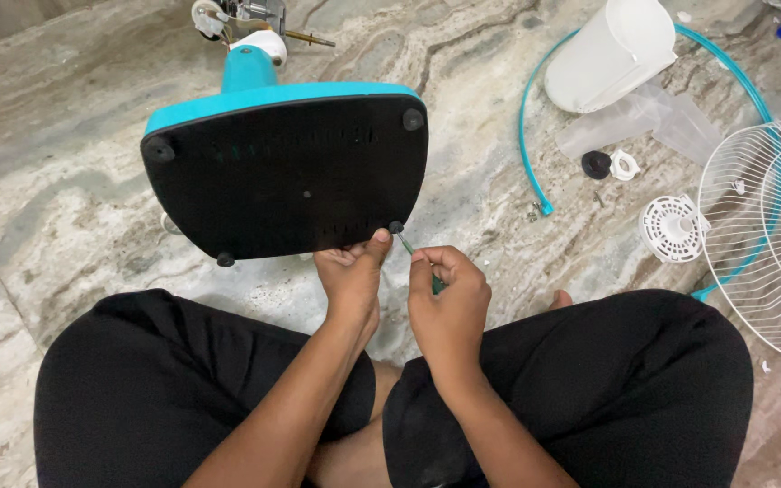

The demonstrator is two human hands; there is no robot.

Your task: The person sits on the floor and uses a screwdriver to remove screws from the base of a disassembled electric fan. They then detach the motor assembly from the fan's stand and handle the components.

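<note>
Your right hand [449,294] hides most of the green screwdriver [406,244]; only its thin shaft shows, fingers clamped on the handle. The fan base [286,172], tipped up on the marble floor [38,181], shows its black underside and teal rim. Your left hand [350,271] grips its near edge, thumb beside a rubber foot [396,227].

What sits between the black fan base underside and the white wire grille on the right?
Head view: bare marble floor, a teal ring, a black cap, a white ring piece and a white slotted hub.
</note>
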